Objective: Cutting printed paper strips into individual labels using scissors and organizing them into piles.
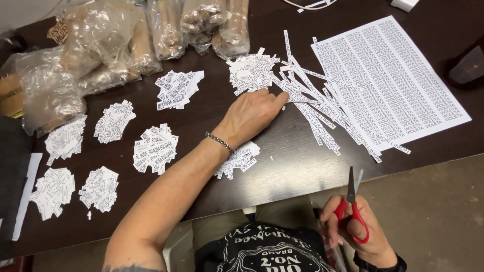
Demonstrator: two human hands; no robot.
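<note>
My left hand [252, 113] lies flat on the dark table [302, 161], its fingertips touching the near end of a fan of long printed paper strips [315, 113]. A chain bracelet sits on that wrist. A small heap of cut labels [241, 158] shows partly under my left forearm. My right hand [353, 229] is off the table's front edge, above the floor, gripping red-handled scissors [351, 194] with the blades pointing up and nearly closed. A full printed sheet [398, 75] lies to the right of the strips.
Several heaps of cut paper labels [155, 147] are spread over the left and middle of the table. Clear plastic bags with brown rolls [131, 40] line the back edge. A dark object [469, 65] sits at the far right.
</note>
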